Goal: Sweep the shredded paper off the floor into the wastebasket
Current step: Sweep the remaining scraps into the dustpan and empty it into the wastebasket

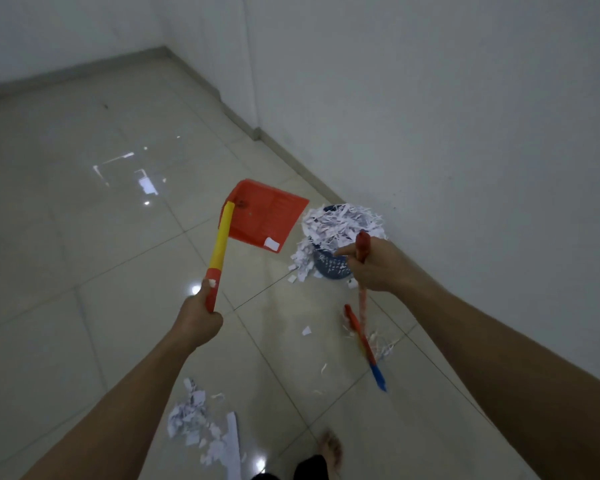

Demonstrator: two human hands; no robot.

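My left hand point(199, 320) grips the yellow-and-red handle of a red dustpan point(265, 216), held up in the air left of the wastebasket; one paper scrap clings to its lip. My right hand point(371, 266) is closed on the red handle of a broom point(362, 327), whose red and blue head rests on the floor below. The dark blue wastebasket point(331, 266) stands near the wall, heaped over its rim with shredded paper point(342, 223). More shreds spill down its left side. A loose pile of paper point(198, 424) lies on the floor near me.
A white wall point(465, 133) with a grey skirting runs along the right, close behind the wastebasket. Glossy beige floor tiles point(84, 237) stretch to the left and back. My bare foot point(329, 448) stands at the bottom edge. Small scraps lie around the broom head.
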